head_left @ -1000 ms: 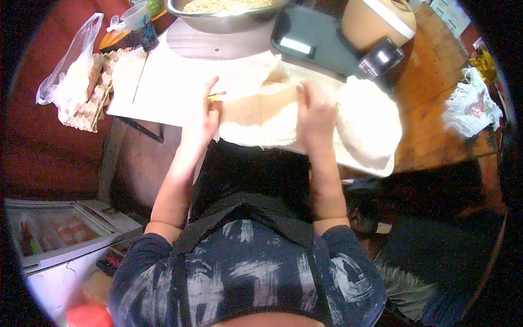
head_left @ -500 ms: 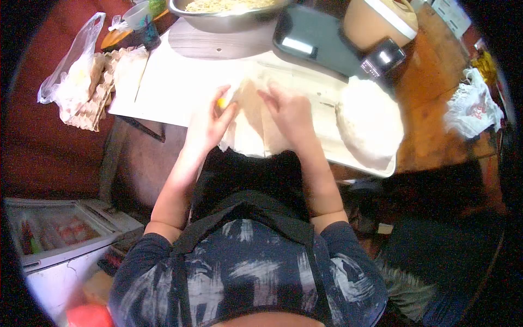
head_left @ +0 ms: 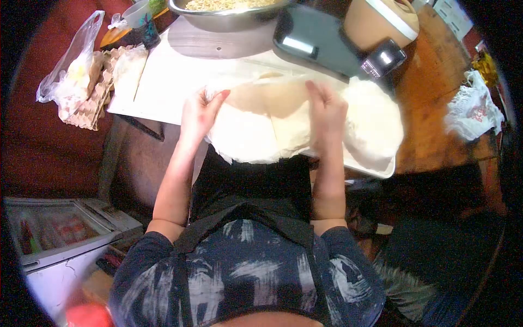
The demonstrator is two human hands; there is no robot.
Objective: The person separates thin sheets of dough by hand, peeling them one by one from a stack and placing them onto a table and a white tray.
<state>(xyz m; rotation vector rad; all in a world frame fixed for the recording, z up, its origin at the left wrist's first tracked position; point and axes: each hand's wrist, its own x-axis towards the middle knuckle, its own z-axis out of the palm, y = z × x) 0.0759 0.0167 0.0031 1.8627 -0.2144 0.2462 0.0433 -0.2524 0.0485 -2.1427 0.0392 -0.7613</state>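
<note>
Behind right hand (head_left: 327,111), wrapper (head_left: 261,122) edge

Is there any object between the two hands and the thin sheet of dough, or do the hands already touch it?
Nothing visible stands between them. The left hand grips the left edge of the thin dough sheet and the right hand grips its right side, stretching it above the white board. The pile of sheets lies to the right, beside them.

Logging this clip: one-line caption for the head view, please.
Both hands, left hand and right hand, hold a thin pale dough sheet spread over the white board, beside a dough stack.
</note>
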